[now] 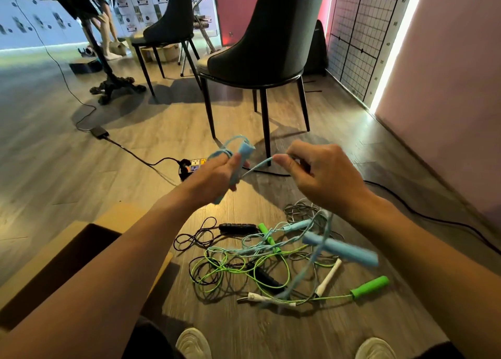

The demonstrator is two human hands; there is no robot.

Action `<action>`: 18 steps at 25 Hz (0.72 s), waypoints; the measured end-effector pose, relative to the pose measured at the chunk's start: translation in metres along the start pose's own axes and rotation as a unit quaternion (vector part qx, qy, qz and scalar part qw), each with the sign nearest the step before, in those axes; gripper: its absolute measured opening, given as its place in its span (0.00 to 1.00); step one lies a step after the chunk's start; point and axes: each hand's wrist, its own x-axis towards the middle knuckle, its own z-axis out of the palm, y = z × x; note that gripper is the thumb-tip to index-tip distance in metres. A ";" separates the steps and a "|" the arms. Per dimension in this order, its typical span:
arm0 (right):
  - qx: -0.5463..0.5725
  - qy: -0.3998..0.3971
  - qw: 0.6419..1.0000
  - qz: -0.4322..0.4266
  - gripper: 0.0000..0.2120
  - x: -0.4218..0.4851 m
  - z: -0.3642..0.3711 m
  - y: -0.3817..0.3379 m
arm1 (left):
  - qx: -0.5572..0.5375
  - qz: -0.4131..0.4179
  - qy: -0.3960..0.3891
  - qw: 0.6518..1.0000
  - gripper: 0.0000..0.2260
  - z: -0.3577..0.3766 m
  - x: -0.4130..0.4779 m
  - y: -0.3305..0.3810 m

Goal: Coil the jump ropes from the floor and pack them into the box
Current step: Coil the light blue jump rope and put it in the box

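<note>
Light-blue jump rope (260,166), held off the floor between both hands, mid-coil. The left hand (217,177) is closed round one foam handle (245,152), held upright, with a few finished loops (225,148) gathered against its top. The handle appears to serve as the core about which the cord is wound. The right hand (325,179) pinches the cord between thumb and forefinger, near the left hand, so that the short span between them runs taut and the next turn can lie tidy. From the right hand the free length hangs down. The rope's second handle (340,247), blurred, dangles below the right forearm and above the heap.

Uncoiled ropes lie tangled on the wood floor (81,169) ahead of the person's shoes (193,342): a green rope (370,287), a black rope (237,227) and a white-handled rope (329,277), their cords crossing one another.

The cardboard box (40,253) stands open at the person's left, just beside the heap, within easy reach for each finished coil. Its contents cannot be seen.

Judged stage: one rope partly wound, at least three yet to be coiled. Judged risk: the hanging cord may snag the heap as it is drawn up.
</note>
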 end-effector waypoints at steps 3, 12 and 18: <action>-0.077 0.035 0.996 0.020 0.17 -0.002 -0.002 0.007 | -0.045 -0.020 -0.151 0.987 0.25 0.006 -0.004 0.009; 0.021 -0.120 0.972 0.199 0.33 -0.006 0.007 0.021 | -0.459 -0.045 -0.288 0.839 0.22 0.008 -0.012 0.031; 0.113 -0.224 0.939 0.235 0.22 -0.007 0.015 0.019 | -0.711 0.036 -0.099 0.695 0.13 0.007 -0.003 0.030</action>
